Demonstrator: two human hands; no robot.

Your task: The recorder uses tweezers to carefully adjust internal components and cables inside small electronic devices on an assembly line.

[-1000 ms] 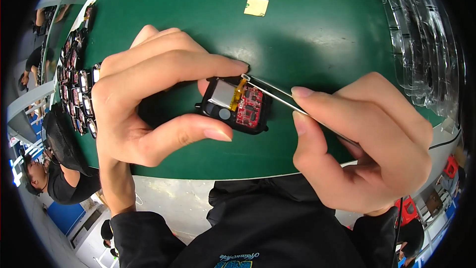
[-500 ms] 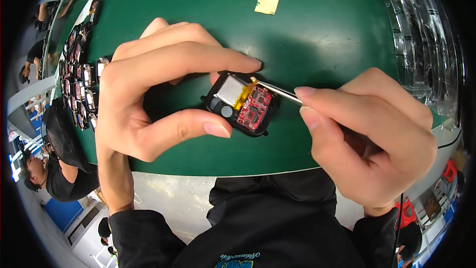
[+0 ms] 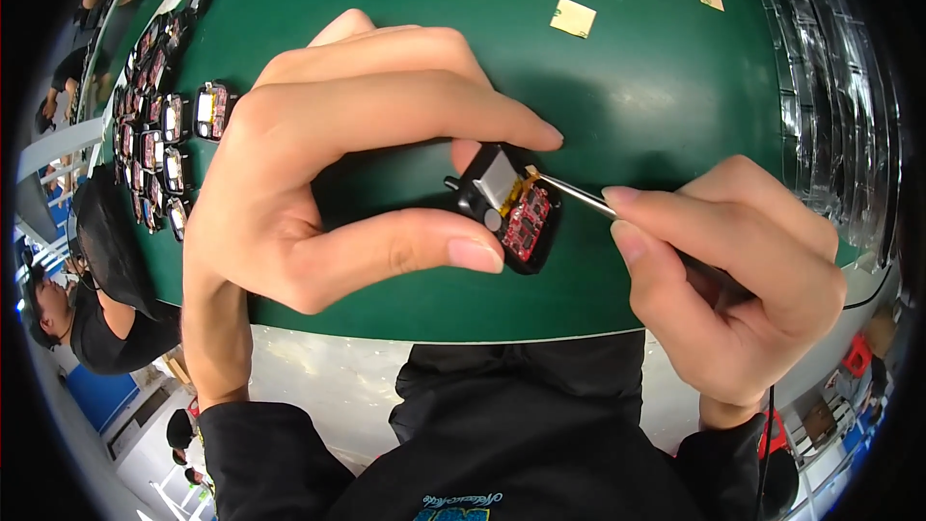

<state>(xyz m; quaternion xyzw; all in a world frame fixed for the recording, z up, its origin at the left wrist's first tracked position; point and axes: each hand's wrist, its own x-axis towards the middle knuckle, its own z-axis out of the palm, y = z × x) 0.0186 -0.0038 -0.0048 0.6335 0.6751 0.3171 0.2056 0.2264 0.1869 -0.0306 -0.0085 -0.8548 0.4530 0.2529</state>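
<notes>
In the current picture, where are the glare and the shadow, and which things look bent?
Head view: pale glare on the green table, right of centre; head view: dark shadow inside the left hand's curl; head view: clear plastic bowed along the right rim.

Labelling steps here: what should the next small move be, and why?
Probably a gentle nudge of the yellow strip with the tweezers: their tip is at its upper end, the left hand holds the open black case, and the right hand grips the tweezers.
</notes>
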